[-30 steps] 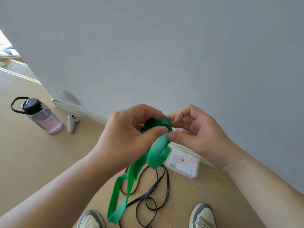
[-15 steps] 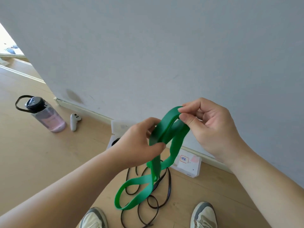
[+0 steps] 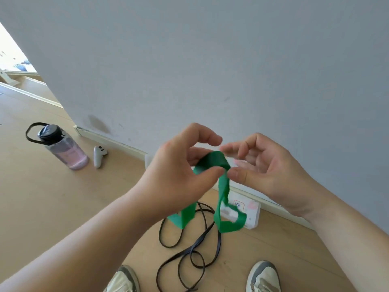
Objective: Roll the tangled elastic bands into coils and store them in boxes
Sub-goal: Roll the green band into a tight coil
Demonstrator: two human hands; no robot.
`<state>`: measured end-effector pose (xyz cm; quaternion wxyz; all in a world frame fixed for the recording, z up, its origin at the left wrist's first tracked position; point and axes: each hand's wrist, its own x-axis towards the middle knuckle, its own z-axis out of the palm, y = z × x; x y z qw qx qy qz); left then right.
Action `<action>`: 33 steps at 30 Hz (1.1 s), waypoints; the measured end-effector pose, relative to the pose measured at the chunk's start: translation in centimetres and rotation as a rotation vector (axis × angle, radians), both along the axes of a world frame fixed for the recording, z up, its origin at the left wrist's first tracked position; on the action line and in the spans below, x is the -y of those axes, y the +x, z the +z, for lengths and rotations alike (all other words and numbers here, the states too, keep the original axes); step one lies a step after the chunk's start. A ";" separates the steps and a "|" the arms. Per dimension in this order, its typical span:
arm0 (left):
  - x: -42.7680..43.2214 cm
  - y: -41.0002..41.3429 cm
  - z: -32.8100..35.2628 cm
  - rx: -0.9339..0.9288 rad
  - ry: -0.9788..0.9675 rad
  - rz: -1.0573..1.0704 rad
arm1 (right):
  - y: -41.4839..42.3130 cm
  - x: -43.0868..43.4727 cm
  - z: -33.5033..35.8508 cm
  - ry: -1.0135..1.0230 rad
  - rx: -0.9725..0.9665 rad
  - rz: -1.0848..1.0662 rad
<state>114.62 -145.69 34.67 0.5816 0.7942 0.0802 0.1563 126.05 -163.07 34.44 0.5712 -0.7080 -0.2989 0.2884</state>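
The green band (image 3: 214, 162) is light, soft and stretchy, a flat strip that folds on itself. I judge it will spring out of a coil if let go, so the place to hold it is right at the fold, pinched flat between thumb and fingers, with each new turn trapped as it goes on. My left hand (image 3: 179, 173) grips it there, thumb in front and fingers behind, and a short loop arches just above the thumb. My right hand (image 3: 271, 171) is just beside it, thumb tip touching the band's right edge, fingers loosely curled by the loop. I cannot tell whether they pinch it. The band is up in the air between both hands, and its two blurred tails hang below them, over the black band (image 3: 200, 241) on the floor and in front of the box (image 3: 251, 218)
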 end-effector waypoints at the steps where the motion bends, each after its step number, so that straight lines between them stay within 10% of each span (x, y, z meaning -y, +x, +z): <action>1: 0.2 0.1 -0.2 0.008 0.019 -0.021 | -0.2 -0.1 0.2 0.007 -0.001 0.001; 8: -0.4 1.0 -1.4 0.092 0.179 -0.017 | -0.2 -0.3 0.1 -0.067 0.149 -0.097; 13: -0.3 1.7 -4.6 -0.195 0.305 -0.124 | 0.0 -0.4 -0.1 0.085 0.213 -0.220; 33: 1.5 2.5 -6.7 -0.269 0.231 -0.058 | 1.0 2.1 0.0 0.107 0.173 -0.283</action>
